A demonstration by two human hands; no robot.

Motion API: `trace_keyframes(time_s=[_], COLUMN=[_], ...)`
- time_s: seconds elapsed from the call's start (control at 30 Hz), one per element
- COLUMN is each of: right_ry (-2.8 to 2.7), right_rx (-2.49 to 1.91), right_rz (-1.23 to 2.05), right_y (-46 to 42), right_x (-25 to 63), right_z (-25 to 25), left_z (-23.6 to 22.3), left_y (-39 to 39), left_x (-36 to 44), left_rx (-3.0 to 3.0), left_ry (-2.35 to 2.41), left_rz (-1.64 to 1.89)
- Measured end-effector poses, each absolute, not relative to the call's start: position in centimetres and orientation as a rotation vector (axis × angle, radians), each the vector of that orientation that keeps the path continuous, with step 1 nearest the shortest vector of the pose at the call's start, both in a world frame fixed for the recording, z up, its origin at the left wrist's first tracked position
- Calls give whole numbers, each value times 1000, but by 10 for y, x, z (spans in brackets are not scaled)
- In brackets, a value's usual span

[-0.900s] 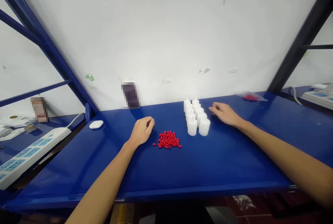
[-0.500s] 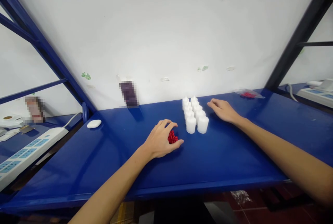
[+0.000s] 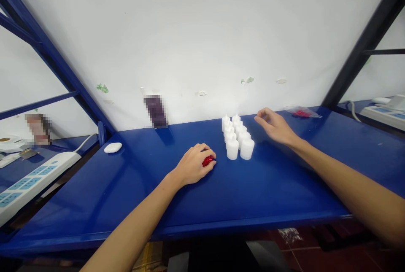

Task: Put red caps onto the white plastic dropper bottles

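My left hand [image 3: 193,164] lies curled over a pile of small red pieces [image 3: 208,160] on the blue table [image 3: 259,187], fingers closed around them so only a few show. Just right of it stand two rows of white electric candles [image 3: 236,139]. My right hand [image 3: 276,125] hovers a little above the table behind and right of the candles, fingers loosely spread and holding nothing.
A clear bag of red pieces [image 3: 302,113] lies at the back right. A small white oval object [image 3: 113,147] sits at the left edge. White power strips [image 3: 28,181] lie on the neighbouring bench. Blue frame struts [image 3: 60,69] rise at the left, a dark one [image 3: 360,48] at the right.
My left hand moved right from beside the red pile onto it and closed its fingers over the pieces. My right hand lifted slightly off the table.
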State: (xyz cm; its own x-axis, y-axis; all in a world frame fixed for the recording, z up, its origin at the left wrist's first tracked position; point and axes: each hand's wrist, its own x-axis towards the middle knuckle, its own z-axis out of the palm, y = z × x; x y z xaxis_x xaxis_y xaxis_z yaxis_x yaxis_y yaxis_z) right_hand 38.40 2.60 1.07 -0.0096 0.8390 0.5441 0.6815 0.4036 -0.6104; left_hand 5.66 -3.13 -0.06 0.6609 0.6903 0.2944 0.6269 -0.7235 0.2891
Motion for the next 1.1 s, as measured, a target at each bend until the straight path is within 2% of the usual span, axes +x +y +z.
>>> trace_keyframes(time_s=[0.53,0.73,0.9,1.1], right_ry=[-1528,-1822,-2047,-2048], right_rx=[-1128,-915,-724,-731], right_rz=[-69,-213,-151,54], right_y=[8,-12,-16,-16], right_x=[366,359,353,356], right_z=[5,14,16,12], left_z=[-4,-1,2,2], left_y=[-19,-21,-22,-25], left_x=[45,45,44,43], left_rx=[2667,2648,2625,2619], left_ry=[1157,1177,1194,1117], left_rz=[667,800,971,1094])
